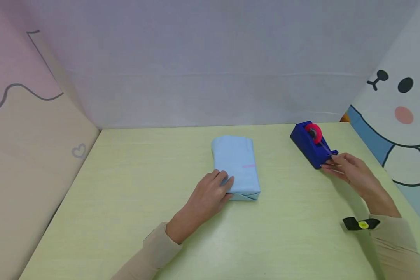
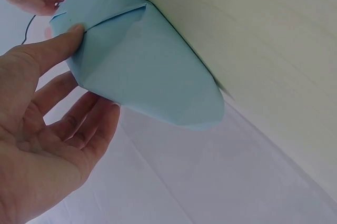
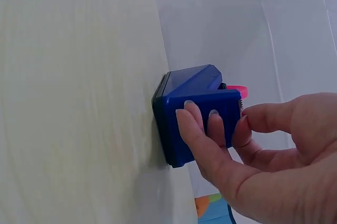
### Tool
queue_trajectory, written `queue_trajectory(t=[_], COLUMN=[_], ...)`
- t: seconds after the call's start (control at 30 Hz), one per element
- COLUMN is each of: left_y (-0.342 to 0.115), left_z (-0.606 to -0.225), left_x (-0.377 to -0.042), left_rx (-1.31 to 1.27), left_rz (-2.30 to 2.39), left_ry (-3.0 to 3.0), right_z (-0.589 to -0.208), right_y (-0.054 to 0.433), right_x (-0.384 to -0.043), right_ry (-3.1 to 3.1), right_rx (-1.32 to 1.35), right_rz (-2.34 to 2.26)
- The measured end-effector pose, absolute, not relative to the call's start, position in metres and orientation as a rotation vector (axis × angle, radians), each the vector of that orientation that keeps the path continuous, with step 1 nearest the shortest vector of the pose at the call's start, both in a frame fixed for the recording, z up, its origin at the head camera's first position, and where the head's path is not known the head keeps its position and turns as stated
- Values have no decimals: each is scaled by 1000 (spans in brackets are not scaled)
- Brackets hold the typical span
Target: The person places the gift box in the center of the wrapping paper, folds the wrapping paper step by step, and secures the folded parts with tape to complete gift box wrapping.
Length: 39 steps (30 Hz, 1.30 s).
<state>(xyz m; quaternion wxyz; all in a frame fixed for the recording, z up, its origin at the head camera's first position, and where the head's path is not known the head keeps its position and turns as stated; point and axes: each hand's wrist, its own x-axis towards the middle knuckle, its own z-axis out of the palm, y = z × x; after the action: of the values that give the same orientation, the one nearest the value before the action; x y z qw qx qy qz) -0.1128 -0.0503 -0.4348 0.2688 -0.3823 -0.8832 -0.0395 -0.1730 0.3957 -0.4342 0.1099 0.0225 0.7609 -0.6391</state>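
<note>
On the pale yellow-green, wood-grained tabletop (image 1: 143,175) we see 2 things, with 1 hand at each. The flat, light-blue, paper-like rectangular parcel (image 1: 234,159) lies near the middle, its long axis running away from the person, a little askew. The left hand (image 1: 208,194) grips its near-left corner, thumb on the folded end, fingers at the left edge. The dark-blue, wedge-shaped, plastic-looking tape dispenser (image 1: 307,151) stands to the right, well apart from the parcel, its long axis slanting so that the cutter end faces the right hand (image 1: 355,173). We judge that this hand's thumb and forefinger pinch the clear tape strip (image 1: 324,147) at the cutter; its other fingertips rest against the dispenser's front. What matters most to us: the parcel lies to the left of that pinched end, slightly nearer the person, with the left hand far closer to it.
</note>
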Motion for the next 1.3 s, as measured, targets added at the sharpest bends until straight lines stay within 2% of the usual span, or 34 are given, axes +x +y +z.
queue_trajectory(t=[0.13,0.27,0.4,0.57,1.1,1.3], left_y=[-50,-50,-50,-50,-51,-51], left_z=[-435,-435,-434,-434,-434,-433], left_x=[-113,-112,-112,-113,-113,-113], left_rx=[-1028,-1032,-1034,-1039,-1031,-1035], left_rz=[-111,-119,-121,-127,-165,-158], left_ry=[-2382,-2384,-2391,-2385,-2388,-2400], right_z=[-437,-437,-432,-428,-421,-418], right_y=[398,404,405,400,381,372], right_x=[-175,-174,-173,-174,-169,-166], right_ry=[2153,2237,2387,2424,2564,2578], right_rx=[147,181,89,3,-278,-259], right_rz=[-1906,-1721,-1438,-1295,-1256,-1186])
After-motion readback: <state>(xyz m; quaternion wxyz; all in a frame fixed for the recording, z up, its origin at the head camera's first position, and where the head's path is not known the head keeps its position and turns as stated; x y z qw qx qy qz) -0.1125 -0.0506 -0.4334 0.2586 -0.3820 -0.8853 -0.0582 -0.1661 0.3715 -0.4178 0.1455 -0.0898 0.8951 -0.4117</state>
